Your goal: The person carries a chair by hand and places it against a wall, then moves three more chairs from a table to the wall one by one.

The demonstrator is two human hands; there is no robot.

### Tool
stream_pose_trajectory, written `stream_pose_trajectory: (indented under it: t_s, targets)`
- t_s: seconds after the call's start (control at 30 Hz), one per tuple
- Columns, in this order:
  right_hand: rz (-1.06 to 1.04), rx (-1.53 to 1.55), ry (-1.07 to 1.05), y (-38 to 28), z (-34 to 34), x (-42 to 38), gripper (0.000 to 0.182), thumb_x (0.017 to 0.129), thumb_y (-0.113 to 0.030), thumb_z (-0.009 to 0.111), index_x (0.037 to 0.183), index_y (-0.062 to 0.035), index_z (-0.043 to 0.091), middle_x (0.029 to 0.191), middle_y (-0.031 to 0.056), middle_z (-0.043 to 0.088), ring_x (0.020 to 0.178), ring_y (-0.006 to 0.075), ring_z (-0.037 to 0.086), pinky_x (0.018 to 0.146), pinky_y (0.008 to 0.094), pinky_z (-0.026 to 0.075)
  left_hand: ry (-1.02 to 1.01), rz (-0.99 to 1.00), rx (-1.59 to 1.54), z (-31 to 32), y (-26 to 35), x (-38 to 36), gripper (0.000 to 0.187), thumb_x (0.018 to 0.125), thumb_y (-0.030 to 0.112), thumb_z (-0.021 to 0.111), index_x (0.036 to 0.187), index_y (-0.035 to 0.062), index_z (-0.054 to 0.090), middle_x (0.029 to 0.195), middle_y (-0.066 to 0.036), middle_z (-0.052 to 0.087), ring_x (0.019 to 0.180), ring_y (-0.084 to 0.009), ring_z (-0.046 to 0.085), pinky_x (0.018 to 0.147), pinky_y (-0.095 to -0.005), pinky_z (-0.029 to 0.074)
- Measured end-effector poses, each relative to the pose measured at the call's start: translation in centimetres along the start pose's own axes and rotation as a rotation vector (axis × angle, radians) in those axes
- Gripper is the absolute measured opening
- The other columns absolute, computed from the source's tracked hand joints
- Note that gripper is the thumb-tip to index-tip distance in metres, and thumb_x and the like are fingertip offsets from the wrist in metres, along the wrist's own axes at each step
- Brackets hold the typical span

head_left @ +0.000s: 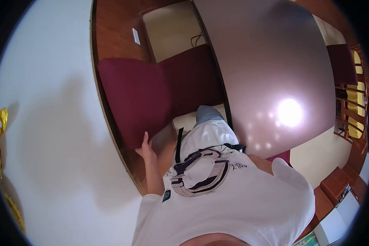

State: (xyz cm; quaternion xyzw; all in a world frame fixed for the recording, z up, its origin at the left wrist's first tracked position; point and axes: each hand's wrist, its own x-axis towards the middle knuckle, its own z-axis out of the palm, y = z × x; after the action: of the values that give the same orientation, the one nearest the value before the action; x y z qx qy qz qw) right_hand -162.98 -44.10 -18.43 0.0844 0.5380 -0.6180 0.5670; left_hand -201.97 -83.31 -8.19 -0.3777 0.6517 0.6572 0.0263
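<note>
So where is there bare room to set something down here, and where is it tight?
The dark glossy table top is bare right across, from its left edge to the chairs on the far side. It is tight between that edge and the maroon chair, where the left hand rests and the person's legs fill the gap.

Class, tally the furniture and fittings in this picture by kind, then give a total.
Dark red cushioned chairs: 1
Glossy tables: 1
Wooden slatted chairs at far right: 1
White wall sockets: 1
Total: 4
</note>
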Motion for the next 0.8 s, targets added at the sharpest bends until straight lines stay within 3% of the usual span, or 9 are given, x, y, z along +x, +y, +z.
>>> stream_pose_trajectory:
  t_s: [0.07,0.13,0.3,0.43,0.57,0.63,0.67,0.73,0.8]
  targets:
    - [0.003,0.014,-0.033,-0.6,-1.4,-0.4,0.030,0.079,-0.026,0.059,0.096,-0.0016,0.065,0.097,0.0185,0.064,0.087,0.0286,0.064,0.073,0.0384,0.051,-0.021,-0.009,0.038,-0.2,0.0,0.6,0.072,0.074,0.005,0.074,0.133,0.0123,0.034,0.135,-0.009,0.039,0.122,-0.0274,0.042,0.098,-0.0513,0.040]
    - [0.000,0.028,-0.056,-1.3,-2.0,-0.8,0.030,0.079,-0.025,0.059,0.096,-0.0016,0.065,0.098,0.0181,0.064,0.087,0.0280,0.064,0.073,0.0381,0.051,-0.020,0.003,0.043,-0.3,0.2,0.6,0.072,0.073,0.002,0.074,0.132,0.0071,0.034,0.133,-0.011,0.041,0.119,-0.0276,0.045,0.099,-0.0493,0.040]
    - [-0.032,0.055,-0.084,-2.4,-2.4,-0.2,0.029,0.079,-0.024,0.060,0.097,-0.0017,0.064,0.099,0.0170,0.064,0.087,0.0263,0.064,0.072,0.0374,0.051,-0.032,-0.015,0.057,-0.5,0.3,1.1,0.078,0.072,0.005,0.076,0.135,0.0090,0.032,0.135,-0.010,0.038,0.120,-0.0269,0.044,0.100,-0.0479,0.039]
    - [-0.099,0.069,-0.083,-2.4,-1.2,1.8,0.029,0.079,-0.023,0.060,0.098,-0.0018,0.064,0.100,0.0161,0.064,0.087,0.0250,0.064,0.072,0.0368,0.051,0.022,-0.024,0.101,-1.0,0.6,0.5,0.079,0.071,0.006,0.077,0.135,0.0094,0.032,0.135,-0.009,0.039,0.120,-0.0262,0.044,0.101,-0.0470,0.038]
    - [-0.234,0.082,-0.030,-2.1,1.6,5.8,0.029,0.080,-0.023,0.061,0.099,-0.0019,0.064,0.100,0.0152,0.064,0.087,0.0237,0.064,0.072,0.0362,0.051,-0.092,0.004,0.060,-1.4,0.8,2.8,0.078,0.070,0.009,0.078,0.134,0.0094,0.033,0.133,-0.009,0.042,0.120,-0.0261,0.045,0.098,-0.0468,0.039]
    - [-0.263,0.098,0.106,-1.3,3.6,7.1,0.029,0.080,-0.022,0.061,0.100,-0.0020,0.064,0.101,0.0147,0.064,0.087,0.0231,0.064,0.072,0.0360,0.050,-0.013,0.076,0.157,-1.6,1.1,2.1,0.076,0.071,0.015,0.079,0.133,0.0070,0.035,0.126,-0.009,0.049,0.110,-0.0233,0.052,0.085,-0.0389,0.048]
    - [-0.253,0.088,0.207,-1.1,5.4,7.4,0.029,0.080,-0.022,0.061,0.100,-0.0020,0.064,0.101,0.0145,0.064,0.087,0.0227,0.064,0.072,0.0358,0.050,-0.036,0.080,0.169,-2.4,0.3,2.4,0.076,0.071,0.015,0.079,0.133,0.0070,0.035,0.126,-0.009,0.049,0.110,-0.0233,0.052,0.085,-0.0389,0.048]
    - [-0.260,-0.074,0.482,-0.9,9.0,7.9,0.027,0.081,-0.019,0.060,0.103,-0.0030,0.062,0.105,0.0130,0.063,0.086,0.0221,0.063,0.071,0.0345,0.050,-0.094,0.328,0.167,-3.6,-1.4,3.1,0.073,0.071,0.020,0.079,0.130,0.0026,0.039,0.117,-0.010,0.056,0.098,-0.0191,0.058,0.068,-0.0303,0.050]
    - [-0.456,-0.719,0.727,2.2,12.7,10.3,0.028,0.075,-0.009,0.055,0.103,-0.0103,0.059,0.093,0.0171,0.060,0.083,0.0343,0.061,0.069,0.0383,0.051,-0.117,0.370,0.214,-4.4,-1.8,3.1,0.071,0.071,0.021,0.079,0.128,0.0007,0.041,0.114,-0.011,0.057,0.094,-0.0180,0.058,0.064,-0.0284,0.049]
